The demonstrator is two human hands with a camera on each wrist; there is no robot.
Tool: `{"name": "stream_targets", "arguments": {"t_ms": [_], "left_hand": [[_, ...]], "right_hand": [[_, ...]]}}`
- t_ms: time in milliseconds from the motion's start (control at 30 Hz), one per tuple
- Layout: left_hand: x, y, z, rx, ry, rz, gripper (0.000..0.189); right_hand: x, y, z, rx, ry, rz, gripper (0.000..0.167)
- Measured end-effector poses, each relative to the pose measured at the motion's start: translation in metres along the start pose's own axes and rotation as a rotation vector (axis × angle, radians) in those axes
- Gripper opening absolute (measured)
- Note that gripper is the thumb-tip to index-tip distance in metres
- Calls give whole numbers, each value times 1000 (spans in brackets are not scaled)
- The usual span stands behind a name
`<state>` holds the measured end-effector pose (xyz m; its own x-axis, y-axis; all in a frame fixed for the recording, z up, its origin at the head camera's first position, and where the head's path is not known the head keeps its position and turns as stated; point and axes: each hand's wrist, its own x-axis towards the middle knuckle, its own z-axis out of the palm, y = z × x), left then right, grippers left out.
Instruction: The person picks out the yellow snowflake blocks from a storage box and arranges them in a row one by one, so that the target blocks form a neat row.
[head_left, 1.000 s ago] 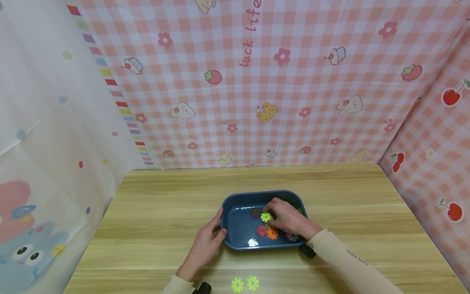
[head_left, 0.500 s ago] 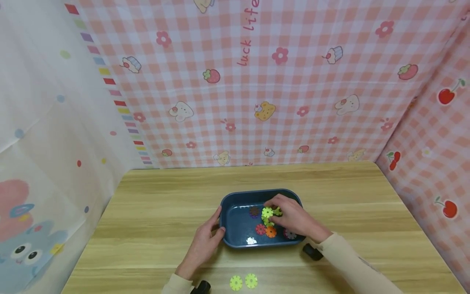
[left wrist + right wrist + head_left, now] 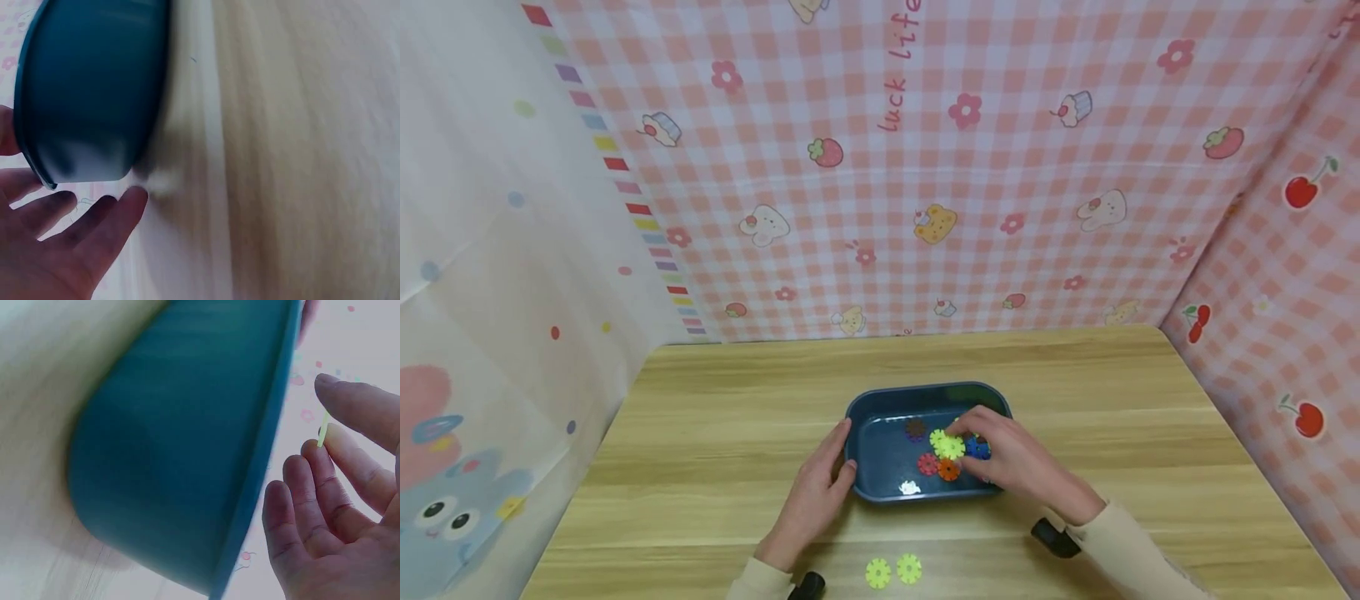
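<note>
My right hand (image 3: 1011, 454) is over the right part of a dark blue tray (image 3: 880, 389). Its thumb and index finger pinch a yellow-green notched plastic disc (image 3: 323, 430), seen edge-on in the right wrist view. Another yellow-green disc overlaps the held one in the head view. Below and around are a red disc (image 3: 927, 464), an orange disc (image 3: 949, 470), a brown disc (image 3: 915, 429) and blue discs (image 3: 977, 448); the hand covers others. At the tray's left end my left hand (image 3: 811, 492) rests its extended fingers and thumb against the rim.
Two yellow-green discs (image 3: 893, 571) lie side by side on the wooden table (image 3: 730, 417) near its front edge. Black wrist bands (image 3: 1056, 538) sit by the sleeves. Behind the table hangs a pink checked cloth (image 3: 850, 183), with more cloth on both sides.
My right hand has drawn slightly towards the tray's near right side, with a yellow-green disc between its fingertips. Blue discs beside it have come into sight. The left hand stays at the tray's end.
</note>
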<state>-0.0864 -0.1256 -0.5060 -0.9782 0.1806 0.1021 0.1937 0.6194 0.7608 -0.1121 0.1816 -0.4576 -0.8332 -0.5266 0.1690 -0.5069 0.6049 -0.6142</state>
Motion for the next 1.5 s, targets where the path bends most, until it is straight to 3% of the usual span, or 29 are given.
{"name": "stream_targets", "arguments": {"t_ms": [300, 600, 900, 1033, 1300, 1500], "left_hand": [[-3, -4, 1, 137, 3, 52, 58], [-2, -4, 0, 140, 5, 73, 58], [-3, -1, -1, 134, -4, 67, 58], [-3, -2, -1, 132, -2, 63, 58], [-2, -3, 0, 129, 1, 54, 59], [-2, -3, 1, 125, -5, 50, 59]], "right_hand": [[-20, -17, -1, -3, 22, -27, 30], [-38, -29, 4, 21, 28, -61, 32], [-57, -34, 16, 40, -18, -77, 33], [-65, -35, 20, 89, -82, -42, 32], [-71, -33, 30, 302, -292, 142, 27], [-70, -28, 41, 284, -355, 146, 28]]}}
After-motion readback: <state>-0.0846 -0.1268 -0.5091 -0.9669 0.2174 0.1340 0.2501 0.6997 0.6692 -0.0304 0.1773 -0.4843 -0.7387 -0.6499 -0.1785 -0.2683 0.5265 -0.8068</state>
